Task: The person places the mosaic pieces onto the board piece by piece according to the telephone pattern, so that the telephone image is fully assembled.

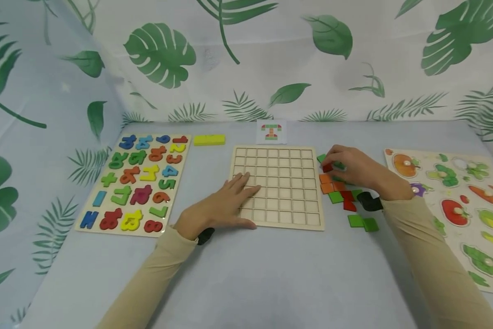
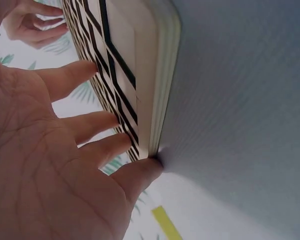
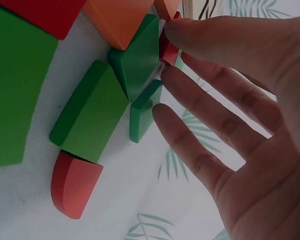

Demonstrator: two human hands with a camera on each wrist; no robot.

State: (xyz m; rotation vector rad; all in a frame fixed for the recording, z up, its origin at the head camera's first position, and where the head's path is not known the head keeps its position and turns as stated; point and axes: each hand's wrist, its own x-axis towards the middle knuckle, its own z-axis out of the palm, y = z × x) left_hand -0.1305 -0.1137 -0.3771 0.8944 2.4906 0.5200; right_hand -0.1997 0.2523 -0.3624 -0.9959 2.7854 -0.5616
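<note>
A wooden grid board with bare square cells lies in the middle of the table. My left hand rests on its left side with fingers spread; in the left wrist view the little finger presses against the board's edge. To the right of the board my right hand pinches a red block between thumb and fingertips. Around it lie loose flat blocks: orange blocks, a light green block, a dark green block and a red rounded block. Two green squares lie nearer me.
A card with a coloured block pattern stands behind the board. To its left is a yellow bar. A number puzzle board lies at the left, a vegetable puzzle board at the right, partly under my right forearm.
</note>
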